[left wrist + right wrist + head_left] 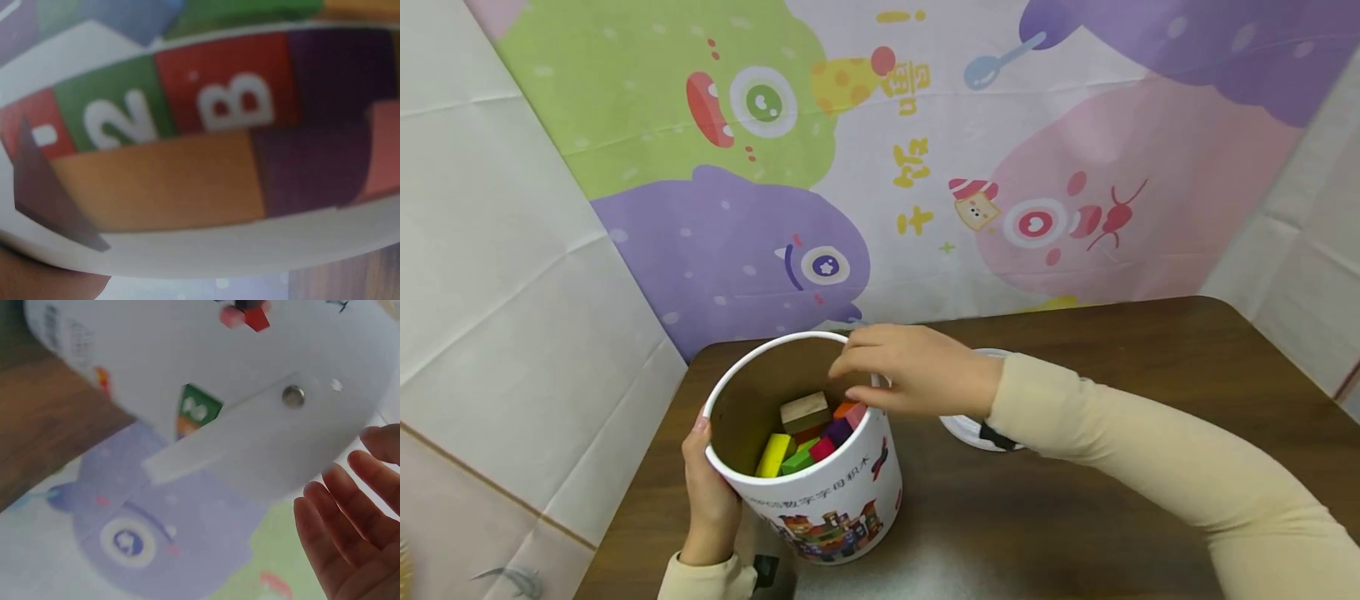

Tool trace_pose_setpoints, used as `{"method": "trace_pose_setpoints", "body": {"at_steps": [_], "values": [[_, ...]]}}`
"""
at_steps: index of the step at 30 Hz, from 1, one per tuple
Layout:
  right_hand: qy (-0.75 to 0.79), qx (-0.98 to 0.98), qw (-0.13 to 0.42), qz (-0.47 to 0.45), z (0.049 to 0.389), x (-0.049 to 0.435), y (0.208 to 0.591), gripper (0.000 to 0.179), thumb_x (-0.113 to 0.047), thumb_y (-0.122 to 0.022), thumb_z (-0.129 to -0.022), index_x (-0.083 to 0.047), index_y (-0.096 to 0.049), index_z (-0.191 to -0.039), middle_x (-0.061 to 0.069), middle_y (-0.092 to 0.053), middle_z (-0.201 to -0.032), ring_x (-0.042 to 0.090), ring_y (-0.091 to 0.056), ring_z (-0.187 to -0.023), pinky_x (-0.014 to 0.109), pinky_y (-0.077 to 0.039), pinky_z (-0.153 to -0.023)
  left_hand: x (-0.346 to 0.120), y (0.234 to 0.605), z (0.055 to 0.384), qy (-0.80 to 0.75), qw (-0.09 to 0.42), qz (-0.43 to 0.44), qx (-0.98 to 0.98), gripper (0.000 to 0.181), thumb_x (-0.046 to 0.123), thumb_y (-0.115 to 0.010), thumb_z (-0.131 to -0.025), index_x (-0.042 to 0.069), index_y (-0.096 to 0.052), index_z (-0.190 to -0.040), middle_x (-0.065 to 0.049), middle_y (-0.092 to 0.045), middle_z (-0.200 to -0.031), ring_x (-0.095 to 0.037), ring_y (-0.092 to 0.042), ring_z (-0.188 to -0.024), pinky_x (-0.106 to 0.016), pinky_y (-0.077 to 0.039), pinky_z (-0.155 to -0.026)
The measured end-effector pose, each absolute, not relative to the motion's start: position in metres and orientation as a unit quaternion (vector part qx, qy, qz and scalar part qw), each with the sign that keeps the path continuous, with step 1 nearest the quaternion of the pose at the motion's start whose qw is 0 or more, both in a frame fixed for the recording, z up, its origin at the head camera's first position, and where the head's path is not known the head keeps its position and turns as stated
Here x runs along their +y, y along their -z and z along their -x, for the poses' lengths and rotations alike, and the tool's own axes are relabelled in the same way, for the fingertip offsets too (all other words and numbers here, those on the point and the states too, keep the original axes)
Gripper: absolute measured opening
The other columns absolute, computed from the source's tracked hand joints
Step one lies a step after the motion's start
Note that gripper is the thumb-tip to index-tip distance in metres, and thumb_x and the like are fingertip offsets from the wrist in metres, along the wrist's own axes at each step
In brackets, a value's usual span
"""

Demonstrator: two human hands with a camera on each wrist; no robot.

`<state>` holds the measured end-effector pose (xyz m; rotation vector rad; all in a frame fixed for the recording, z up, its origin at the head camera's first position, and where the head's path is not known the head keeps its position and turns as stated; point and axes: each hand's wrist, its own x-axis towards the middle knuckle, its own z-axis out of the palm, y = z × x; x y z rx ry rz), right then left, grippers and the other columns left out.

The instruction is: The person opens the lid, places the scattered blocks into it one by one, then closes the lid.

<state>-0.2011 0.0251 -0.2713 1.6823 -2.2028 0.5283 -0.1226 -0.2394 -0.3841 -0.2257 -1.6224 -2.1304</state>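
Note:
A white bucket (880, 475) with printed block pictures stands tilted on the brown table. Inside lie several coloured blocks, among them a yellow block (776, 455), a green block (802, 459) and a plain wooden block (806, 412). My left hand (709, 500) holds the bucket's left side, a fingertip near the rim; its other fingers are mostly hidden. Over the right rim, my right hand (910, 367) hovers with loosely bent fingers and nothing visible in them. The right wrist view shows those fingers (340, 509) spread beside the bucket's white strap (212, 447) and rivet.
A round whitish lid (958, 427) lies on the table (1075, 517), partly covered by the right forearm. Behind the table hangs a cartoon-printed cloth (925, 275). Pale panels (512, 250) stand at both sides.

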Motion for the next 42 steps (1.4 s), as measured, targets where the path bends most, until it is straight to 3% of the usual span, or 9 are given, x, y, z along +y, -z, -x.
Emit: {"method": "trace_pose_setpoints", "body": {"at_steps": [4, 14, 21, 29, 37, 42], "values": [[-0.224, -0.771, 0.200, -0.561, 0.199, 0.072, 0.282, 0.026, -0.020, -0.071, -0.089, -0.013, -0.069, -0.114, -0.004, -0.067, -0.107, 0.008, -0.061, -0.096, 0.026, -0.052, -0.085, -0.232, 0.372, 0.118, 0.773, 0.221, 0.049, -0.592, 0.049, 0.036, -0.023, -0.102, 0.015, -0.051, -0.137, 0.003, -0.059, -0.128, -0.013, -0.053, -0.120, -0.029, -0.043, -0.102], [-0.229, -0.862, 0.181, -0.414, 0.199, 0.187, 0.332, 0.033, -0.014, -0.077, -0.083, -0.019, -0.068, -0.114, -0.013, -0.063, -0.105, -0.002, -0.056, -0.087, 0.018, -0.048, -0.073, -0.229, 0.369, 0.116, 0.766, 0.224, 0.032, -0.602, 0.050, 0.036, -0.022, -0.102, 0.014, -0.051, -0.137, 0.002, -0.058, -0.128, -0.015, -0.052, -0.121, -0.030, -0.042, -0.102], [-0.198, -0.917, 0.162, -0.304, 0.194, 0.247, 0.369, 0.031, -0.017, -0.078, -0.083, -0.019, -0.069, -0.113, -0.009, -0.066, -0.106, 0.001, -0.059, -0.087, 0.026, -0.052, -0.072, -0.229, 0.368, 0.117, 0.764, 0.220, 0.032, -0.606, 0.051, 0.036, -0.021, -0.102, 0.015, -0.049, -0.139, 0.002, -0.057, -0.131, -0.015, -0.051, -0.123, -0.030, -0.041, -0.103], [-0.209, -0.940, 0.086, -0.257, 0.203, 0.279, 0.410, 0.039, -0.020, -0.078, -0.083, -0.007, -0.066, -0.118, 0.010, -0.068, -0.112, 0.027, -0.068, -0.095, 0.039, -0.056, -0.076, -0.229, 0.369, 0.115, 0.770, 0.223, 0.023, -0.598, 0.050, 0.036, -0.022, -0.102, 0.015, -0.052, -0.136, 0.004, -0.059, -0.128, -0.013, -0.053, -0.120, -0.029, -0.042, -0.102], [-0.207, -0.948, 0.019, -0.240, 0.212, 0.284, 0.433, 0.047, -0.018, -0.079, -0.079, -0.001, -0.064, -0.121, 0.017, -0.065, -0.116, 0.029, -0.064, -0.100, 0.048, -0.054, -0.083, -0.229, 0.371, 0.115, 0.771, 0.218, 0.025, -0.598, 0.050, 0.036, -0.021, -0.102, 0.017, -0.050, -0.138, 0.005, -0.058, -0.128, -0.013, -0.052, -0.121, -0.028, -0.042, -0.102], [-0.206, -0.950, 0.015, -0.235, 0.218, 0.285, 0.440, 0.042, -0.012, -0.077, -0.081, -0.001, -0.064, -0.119, 0.017, -0.067, -0.114, 0.030, -0.064, -0.100, 0.050, -0.053, -0.084, -0.230, 0.370, 0.115, 0.768, 0.221, 0.029, -0.601, 0.050, 0.036, -0.021, -0.103, 0.016, -0.050, -0.138, 0.004, -0.058, -0.129, -0.014, -0.052, -0.121, -0.029, -0.042, -0.103]]}}
